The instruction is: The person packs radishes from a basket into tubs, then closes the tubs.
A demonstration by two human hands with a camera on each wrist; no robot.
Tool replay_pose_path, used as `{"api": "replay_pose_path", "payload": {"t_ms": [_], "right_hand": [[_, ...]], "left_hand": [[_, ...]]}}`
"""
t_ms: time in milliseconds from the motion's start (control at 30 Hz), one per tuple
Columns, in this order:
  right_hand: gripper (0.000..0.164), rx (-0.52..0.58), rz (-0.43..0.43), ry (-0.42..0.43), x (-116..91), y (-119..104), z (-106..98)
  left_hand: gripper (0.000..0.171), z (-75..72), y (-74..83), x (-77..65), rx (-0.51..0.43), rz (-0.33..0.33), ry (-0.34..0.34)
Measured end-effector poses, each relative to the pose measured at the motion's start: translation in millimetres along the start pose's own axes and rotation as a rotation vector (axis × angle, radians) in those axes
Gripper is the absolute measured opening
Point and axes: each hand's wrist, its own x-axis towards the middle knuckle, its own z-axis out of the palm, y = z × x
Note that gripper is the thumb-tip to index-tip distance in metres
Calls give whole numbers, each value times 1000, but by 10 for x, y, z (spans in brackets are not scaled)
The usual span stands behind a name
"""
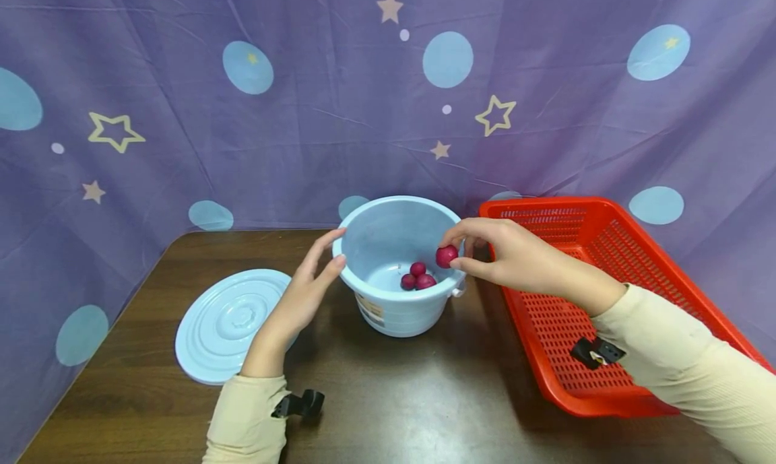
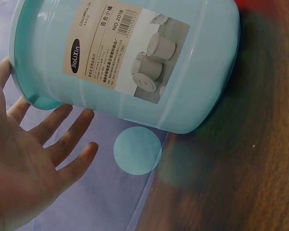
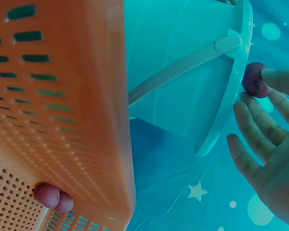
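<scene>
A light blue bucket (image 1: 400, 309) stands upright on the table, with several round purplish-red fruits (image 1: 426, 281) at its bottom. My right hand (image 1: 515, 258) pinches another round purplish-red fruit (image 1: 446, 256) between thumb and fingers, over the bucket's right rim. In the right wrist view this fruit (image 3: 255, 80) shows a dark mark, and the other fingers spread loosely below it. At the bucket's left rim, my left hand (image 1: 301, 292) touches the edge with thumb and index fingertips. Its remaining fingers reach out loosely beside the labelled wall (image 2: 207, 62) in the left wrist view.
A red perforated basket (image 1: 539, 370) stands right of the bucket, under my right forearm. Two round fruits (image 3: 49, 195) lie inside it in the right wrist view. The bucket's round blue lid (image 1: 212, 329) lies on the table at left. A patterned purple curtain (image 1: 339, 114) hangs behind.
</scene>
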Motion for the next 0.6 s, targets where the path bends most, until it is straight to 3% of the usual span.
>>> {"api": "replay_pose_path", "payload": {"t_ms": [367,600], "right_hand": [[28,-5,-21,2,6,15,14],[27,-2,16,18,-23,50,-40]], "left_hand": [[48,4,9,-10,-31,5,-6],[48,-2,-4,-8,-21,6,-9]]}}
